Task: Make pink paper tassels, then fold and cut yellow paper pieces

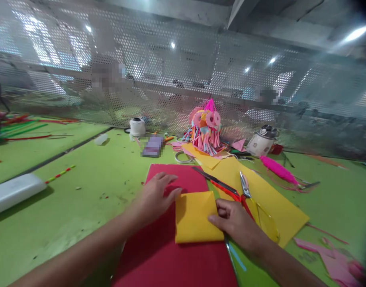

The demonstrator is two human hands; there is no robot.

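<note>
A folded square of yellow paper (196, 219) lies on a red sheet (177, 261) in front of me. My right hand (235, 221) pinches its right edge, thumb on top and fingers curled. At the paper's upper left corner is my left hand (157, 193), fingers apart and slightly bent, the thumb tip close to the corner or touching it. Beyond the right hand lie red-handled scissors (220, 184) and a second pair with yellow handles (245, 185). Both rest partly on a large yellow sheet (278, 199).
A colourful paper craft with tassels (206, 127) stands at the back, near a tape roll (184, 157). White jars (262, 141), a bundle of pink cord (278, 169) and pink paper scraps (335, 259) are to the right. A white box (18, 191) sits left. Perforated mesh (159, 71) borders the green table.
</note>
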